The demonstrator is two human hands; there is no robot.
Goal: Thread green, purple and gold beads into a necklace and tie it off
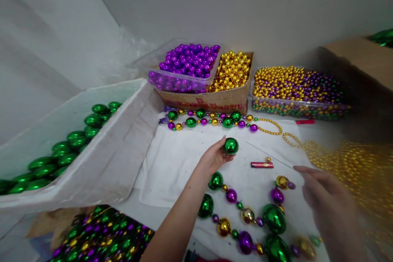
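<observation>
My left hand (216,156) is closed round a shiny green ball (231,146) above the white cloth (172,163). Between the thumb and fingers of my right hand (322,184) is one end of a long thin needle (267,153), its tip pointing left toward the ball. My right hand is slightly blurred. Below both hands lies a strand of large green, purple and gold beads (245,242). A red lighter (262,165) and a loose gold bead (268,159) rest between the hands.
A white bin of green balls (123,147) stands left. At the back are a clear tub of purple beads (187,63), a cardboard box of gold beads (202,100) and a tub of small mixed beads (294,86). Gold bead strings (353,172) pile up right. A finished-looking necklace (204,121) lies behind.
</observation>
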